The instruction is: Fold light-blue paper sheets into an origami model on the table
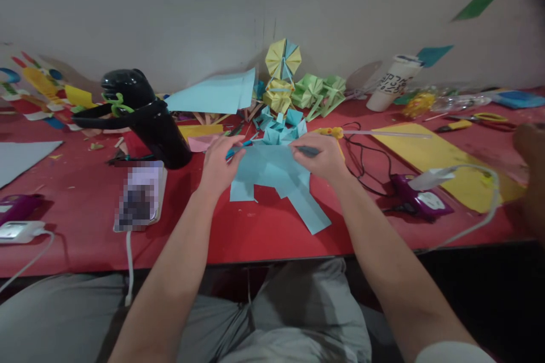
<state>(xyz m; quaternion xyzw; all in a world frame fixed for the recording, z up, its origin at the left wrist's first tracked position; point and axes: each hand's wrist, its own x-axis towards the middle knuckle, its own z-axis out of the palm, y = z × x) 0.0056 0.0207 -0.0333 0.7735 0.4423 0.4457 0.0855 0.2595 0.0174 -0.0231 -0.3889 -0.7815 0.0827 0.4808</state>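
My left hand (222, 162) is closed, with thumb and fingers pinching the left edge of a light blue paper sheet (268, 160). A bright blue bit shows inside its grip. Closed on the sheet's opposite edge is my right hand (321, 154), and a darker blue-grey piece shows under its fingers. Below the sheet, on the red table, lie more blue paper pieces, among them a long strip (310, 212). Just beyond both hands sits a cluster of folded blue paper units (283, 129).
A black bottle (155, 127) and a phone (141, 195) with a cable are at left. Behind stand yellow and green origami pieces (279, 91) and a large blue sheet (217, 93). To the right are a purple socket block (419, 198), yellow paper (426, 153), a white cup (392, 84) and another person's hand (530, 153).
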